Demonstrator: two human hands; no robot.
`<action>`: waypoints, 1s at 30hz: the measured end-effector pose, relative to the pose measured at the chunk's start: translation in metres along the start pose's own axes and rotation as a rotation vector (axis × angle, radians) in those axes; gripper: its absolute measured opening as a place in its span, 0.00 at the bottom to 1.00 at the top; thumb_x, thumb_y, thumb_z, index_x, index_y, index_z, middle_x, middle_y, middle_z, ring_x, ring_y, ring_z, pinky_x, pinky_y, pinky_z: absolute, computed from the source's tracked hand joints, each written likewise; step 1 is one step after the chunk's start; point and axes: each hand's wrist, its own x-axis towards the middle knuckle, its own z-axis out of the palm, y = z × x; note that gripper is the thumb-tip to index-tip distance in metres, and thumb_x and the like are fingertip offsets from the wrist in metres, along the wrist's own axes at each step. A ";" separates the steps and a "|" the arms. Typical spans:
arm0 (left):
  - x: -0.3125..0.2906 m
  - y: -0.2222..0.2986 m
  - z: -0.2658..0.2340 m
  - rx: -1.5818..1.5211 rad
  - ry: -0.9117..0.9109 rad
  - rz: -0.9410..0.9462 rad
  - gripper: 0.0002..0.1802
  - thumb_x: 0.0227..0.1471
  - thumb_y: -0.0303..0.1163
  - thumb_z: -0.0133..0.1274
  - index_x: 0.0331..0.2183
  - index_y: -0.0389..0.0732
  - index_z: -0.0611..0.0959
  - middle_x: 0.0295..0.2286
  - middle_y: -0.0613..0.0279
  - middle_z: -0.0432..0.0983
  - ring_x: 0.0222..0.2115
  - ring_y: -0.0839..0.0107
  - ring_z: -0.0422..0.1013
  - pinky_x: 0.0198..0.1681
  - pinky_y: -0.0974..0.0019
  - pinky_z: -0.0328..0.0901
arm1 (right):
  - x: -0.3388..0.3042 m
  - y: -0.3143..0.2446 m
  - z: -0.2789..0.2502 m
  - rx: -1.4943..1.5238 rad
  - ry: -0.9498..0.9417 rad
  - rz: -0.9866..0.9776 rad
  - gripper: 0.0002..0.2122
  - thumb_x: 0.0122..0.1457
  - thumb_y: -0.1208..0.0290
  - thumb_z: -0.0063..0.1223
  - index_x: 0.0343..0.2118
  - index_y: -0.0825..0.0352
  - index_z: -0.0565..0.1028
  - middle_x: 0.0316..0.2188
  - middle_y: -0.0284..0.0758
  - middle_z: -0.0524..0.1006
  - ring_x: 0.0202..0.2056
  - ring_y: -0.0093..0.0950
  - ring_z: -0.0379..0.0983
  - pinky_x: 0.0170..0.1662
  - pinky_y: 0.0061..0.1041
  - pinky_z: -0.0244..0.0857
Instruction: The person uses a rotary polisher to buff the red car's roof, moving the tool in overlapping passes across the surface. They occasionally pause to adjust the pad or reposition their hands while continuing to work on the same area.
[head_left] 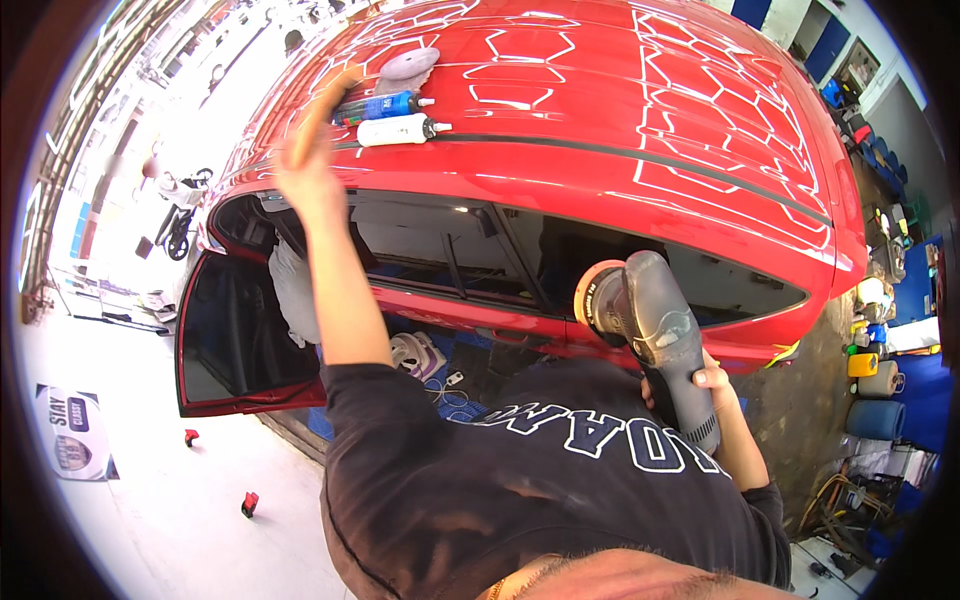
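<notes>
My left hand [312,185] reaches up over the near edge of the roof of a red car [560,170]. It is blurred by motion and closed on a long, folded-looking orange cloth [328,110]. In front of the rear side window, my right hand [712,382] is wrapped round the body of a dark grey polisher [665,330]. The polisher's round orange-edged backing plate [598,300] faces left. Beyond the cloth, a blue bottle [385,107] and a white bottle [395,130] lie on the roof. A round grey-purple pad [410,63] rests behind them.
The car's front door [240,335] stands ajar at the left. A purple-white device [417,355] with a cable sits low beside the car. Two small red-and-black items [249,503] are on the white floor. Jugs and a blue barrel [875,420] line the right side.
</notes>
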 end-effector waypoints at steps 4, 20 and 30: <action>-0.151 -0.037 0.056 0.350 -0.228 -0.244 0.42 0.53 0.27 0.71 0.63 0.27 0.68 0.40 0.59 0.81 0.42 0.72 0.77 0.50 0.68 0.70 | 0.006 -0.006 -0.005 -0.038 -0.071 0.026 0.43 0.41 0.59 0.73 0.58 0.78 0.67 0.40 0.53 0.79 0.40 0.45 0.82 0.43 0.42 0.80; -0.342 -0.018 0.068 -0.823 -0.654 -1.310 0.43 0.64 0.56 0.54 0.70 0.46 0.60 0.66 0.56 0.63 0.66 0.51 0.62 0.67 0.40 0.60 | 0.008 -0.006 -0.005 -0.020 -0.057 -0.021 0.46 0.34 0.58 0.76 0.57 0.77 0.69 0.41 0.50 0.80 0.39 0.43 0.83 0.43 0.40 0.79; -0.324 0.007 0.090 -0.896 -0.467 -1.565 0.64 0.47 0.88 0.30 0.71 0.52 0.61 0.69 0.53 0.57 0.69 0.45 0.55 0.68 0.27 0.50 | 0.008 -0.008 -0.011 -0.094 -0.149 0.008 0.47 0.34 0.60 0.78 0.60 0.78 0.69 0.45 0.48 0.80 0.43 0.41 0.82 0.49 0.37 0.76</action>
